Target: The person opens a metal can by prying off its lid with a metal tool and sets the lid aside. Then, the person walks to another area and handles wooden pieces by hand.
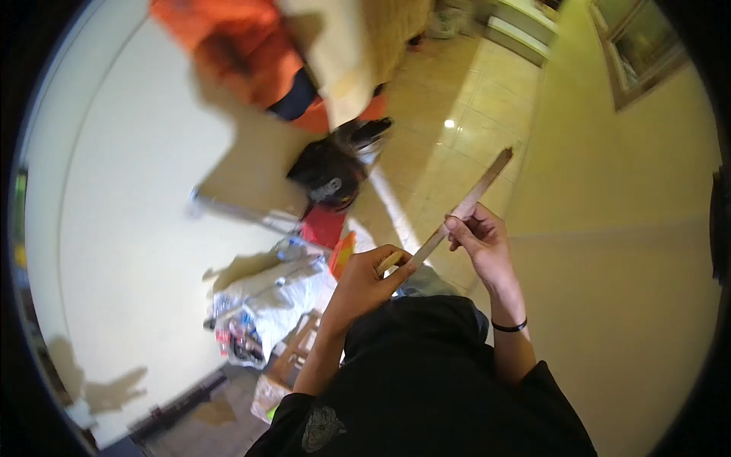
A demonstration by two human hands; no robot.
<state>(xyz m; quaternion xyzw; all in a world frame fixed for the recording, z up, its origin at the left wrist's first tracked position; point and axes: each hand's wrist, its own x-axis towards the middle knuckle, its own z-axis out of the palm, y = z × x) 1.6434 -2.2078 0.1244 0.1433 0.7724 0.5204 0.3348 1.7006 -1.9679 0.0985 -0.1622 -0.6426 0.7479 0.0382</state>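
Observation:
A long, thin, pale strip point(484, 181), flat and wood-like with a dark ragged far end, slants up and to the right in front of my body. My right hand point(486, 247) pinches it near its middle between thumb and fingers. At its lower end, my left hand point(365, 283) is closed around it. A pale yellow curved piece point(389, 263) also shows between the left fingers; it looks like the edge of a tape roll, but most of it is hidden.
A white wall point(137, 213) stands on the left, with an orange garment point(244, 57) and a black bag point(327, 175) along it. A plastic bag of bottles point(278, 297) sits lower down. Tiled floor point(480, 99) runs ahead beside a yellow wall point(609, 167).

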